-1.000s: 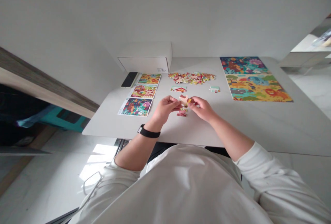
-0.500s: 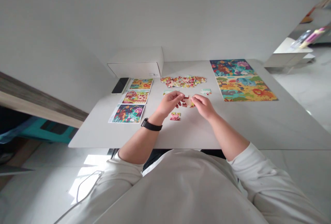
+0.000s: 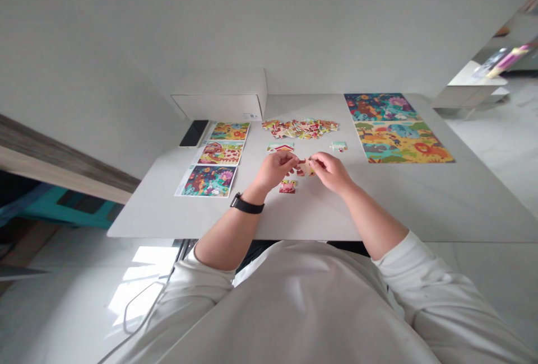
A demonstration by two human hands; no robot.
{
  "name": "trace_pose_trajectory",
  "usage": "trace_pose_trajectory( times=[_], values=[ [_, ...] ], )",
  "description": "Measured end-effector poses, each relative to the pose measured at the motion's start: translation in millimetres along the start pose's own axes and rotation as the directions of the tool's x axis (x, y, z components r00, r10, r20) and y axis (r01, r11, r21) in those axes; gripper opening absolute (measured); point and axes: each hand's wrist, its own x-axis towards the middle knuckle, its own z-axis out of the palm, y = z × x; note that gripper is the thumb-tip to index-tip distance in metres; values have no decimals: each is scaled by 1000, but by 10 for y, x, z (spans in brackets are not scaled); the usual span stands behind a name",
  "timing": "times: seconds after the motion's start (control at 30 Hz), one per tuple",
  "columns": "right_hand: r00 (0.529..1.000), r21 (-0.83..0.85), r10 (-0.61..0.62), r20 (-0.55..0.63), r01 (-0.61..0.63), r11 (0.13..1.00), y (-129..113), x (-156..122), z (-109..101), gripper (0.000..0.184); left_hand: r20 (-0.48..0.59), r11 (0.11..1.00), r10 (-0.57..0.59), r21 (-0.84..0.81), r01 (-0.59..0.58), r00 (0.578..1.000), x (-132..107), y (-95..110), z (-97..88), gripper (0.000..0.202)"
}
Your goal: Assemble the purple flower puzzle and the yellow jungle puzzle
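My left hand (image 3: 277, 170), with a black band on its wrist, pinches the left side of brown-and-cream jigsaw puzzle pieces (image 3: 300, 169). At their right side, the fingertips of my right hand (image 3: 331, 171) are closed on the edge. Fingers cover part of these pieces, so I cannot tell whether they are fully joined. Just beyond my left hand lies a red-roofed puzzle section (image 3: 281, 147). A pink piece (image 3: 288, 186) rests nearer to me, below the held ones. Past my right hand is a pale green piece (image 3: 338, 146).
A heap of loose puzzle pieces (image 3: 300, 128) lies farther back. Two assembled puzzles, one dark blue (image 3: 380, 107) and one yellow (image 3: 403, 143), lie at right. On the left are a sheet of three pictures (image 3: 210, 181), a phone (image 3: 194, 133) and a white box (image 3: 218, 107).
The view has shifted slightly. Both hands stay on the held pieces with small finger movements, and the red-roofed section behind my left hand shows more clearly.
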Motion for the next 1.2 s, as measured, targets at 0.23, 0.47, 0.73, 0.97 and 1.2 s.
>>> trace_pose_trajectory(
  times=[0.23,0.47,0.73,0.97,1.2],
  values=[
    [967,-72,-246,63,250,966,-53,-39,-128,37,-53,999,-8,36,10,999,22,-51,-33,34],
    [957,-159,-273,102,286,945,-102,-38,-192,27,-36,1000,-11,16,12,999,32,-79,-16,33],
    [973,-239,-209,96,226,944,83,-91,-777,27,38,950,121,286,-127,992,-10,-107,32,31],
    [997,-252,-68,41,76,965,676,-374,-1276,23,376,694,136,625,-359,917,-109,-191,-114,48],
    [994,-226,-54,98,75,971,1005,-483,-1160,14,467,585,-29,725,-364,884,-131,-135,-202,30]
  ],
)
